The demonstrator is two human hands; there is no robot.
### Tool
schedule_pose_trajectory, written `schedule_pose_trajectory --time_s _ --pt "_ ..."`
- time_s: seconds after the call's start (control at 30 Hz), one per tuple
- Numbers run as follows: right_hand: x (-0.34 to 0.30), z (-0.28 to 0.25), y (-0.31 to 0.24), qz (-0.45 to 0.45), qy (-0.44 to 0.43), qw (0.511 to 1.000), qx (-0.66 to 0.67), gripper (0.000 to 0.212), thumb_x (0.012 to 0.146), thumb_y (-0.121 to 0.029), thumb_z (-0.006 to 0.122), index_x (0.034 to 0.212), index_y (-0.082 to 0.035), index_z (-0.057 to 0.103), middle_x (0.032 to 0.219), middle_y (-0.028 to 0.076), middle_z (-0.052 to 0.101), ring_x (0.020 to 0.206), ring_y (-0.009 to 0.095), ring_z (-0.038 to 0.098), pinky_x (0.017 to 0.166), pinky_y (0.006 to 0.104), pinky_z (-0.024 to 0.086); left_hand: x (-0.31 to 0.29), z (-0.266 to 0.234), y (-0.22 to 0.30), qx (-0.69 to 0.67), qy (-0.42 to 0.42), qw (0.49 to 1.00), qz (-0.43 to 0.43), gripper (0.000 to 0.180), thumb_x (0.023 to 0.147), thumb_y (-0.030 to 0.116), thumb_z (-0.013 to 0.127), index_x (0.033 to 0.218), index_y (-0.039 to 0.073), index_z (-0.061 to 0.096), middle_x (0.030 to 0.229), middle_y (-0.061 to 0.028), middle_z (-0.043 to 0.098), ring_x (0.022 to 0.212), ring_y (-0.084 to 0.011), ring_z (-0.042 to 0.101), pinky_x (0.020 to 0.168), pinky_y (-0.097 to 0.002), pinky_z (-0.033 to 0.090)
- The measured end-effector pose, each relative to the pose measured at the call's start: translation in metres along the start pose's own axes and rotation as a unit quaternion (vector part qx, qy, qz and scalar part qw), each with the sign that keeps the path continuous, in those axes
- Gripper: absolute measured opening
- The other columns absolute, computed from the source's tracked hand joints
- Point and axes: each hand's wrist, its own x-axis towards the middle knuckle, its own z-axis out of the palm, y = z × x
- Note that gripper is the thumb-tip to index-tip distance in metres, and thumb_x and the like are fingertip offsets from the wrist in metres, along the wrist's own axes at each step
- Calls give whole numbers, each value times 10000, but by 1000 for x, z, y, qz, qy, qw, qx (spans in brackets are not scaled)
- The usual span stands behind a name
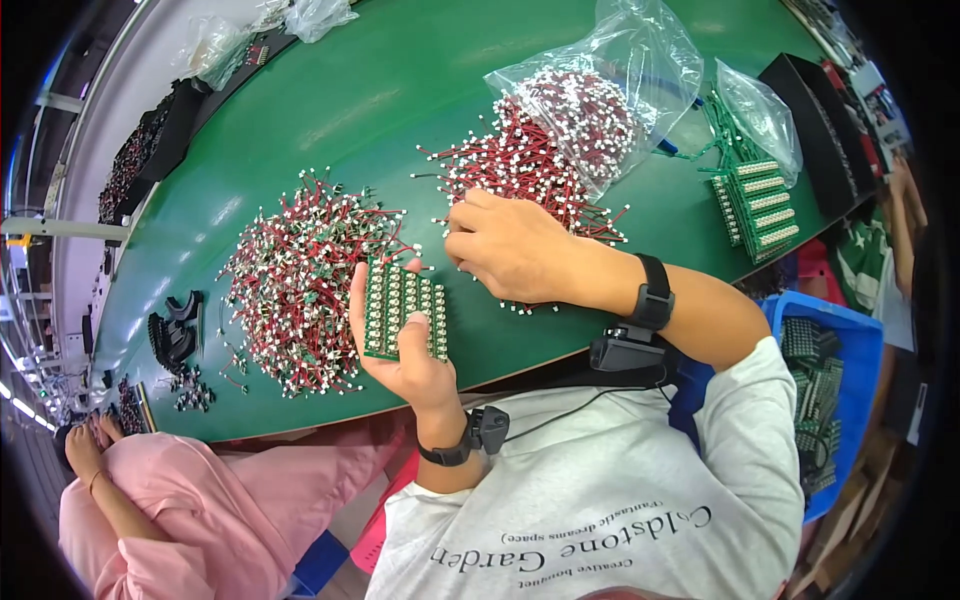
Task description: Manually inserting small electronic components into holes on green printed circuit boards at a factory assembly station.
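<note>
My left hand (412, 375) grips a green circuit board panel (388, 305) set with rows of small white connectors, the thumb lying across its face. Just right of the panel and a little above it is my right hand (515, 250), its fingers curled and pinched together; whatever they hold is hidden. Behind that hand spreads a heap of short red wires with white plugs (515, 165), partly inside a clear plastic bag (645, 60). Left of the panel lies another large pile of red and dark wires with white and green ends (300, 290).
Stacked green panels (765, 210) stand at the right of the green table (370, 100), before a black bin (820, 130). A blue crate (860, 365) of boards sits right of me. Black plastic parts (175, 335) lie at left, near a person in pink (200, 510).
</note>
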Motion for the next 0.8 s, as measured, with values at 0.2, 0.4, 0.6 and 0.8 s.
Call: schedule_pose_trajectory --time_s 0.2,0.4,0.6,0.8 --pt "11 -22 2 -17 47 996 77 116 845 -74 653 917 -34 571 828 106 606 807 299 597 740 408 464 1 -3 -2 11 -7 1000 2 683 743 -56 469 1420 -84 378 1166 -282 621 1041 -261 650 888 -322 520" --pt "12 -30 0 8 44 974 221 102 861 -22 622 942 6 567 861 136 629 765 336 627 671 393 500 2 -2 -4 -5 -12 1000 -5 667 759 -67 460 1420 -91 379 1177 -232 607 1097 -287 645 918 -341 524" --pt "12 -36 -21 -133 152 972 124 132 803 0 662 918 -19 602 788 126 581 693 308 597 616 389 489 -3 0 0 30 -13 999 19 639 797 -71 477 1429 -72 385 1199 -216 605 1110 -257 636 941 -340 513" --pt "4 -27 -41 -77 160 970 166 96 822 -14 670 889 -2 603 763 123 599 646 298 622 554 393 500 -16 13 0 53 -28 998 31 638 803 -92 505 1430 -70 392 1176 -167 618 1057 -204 631 920 -297 506"
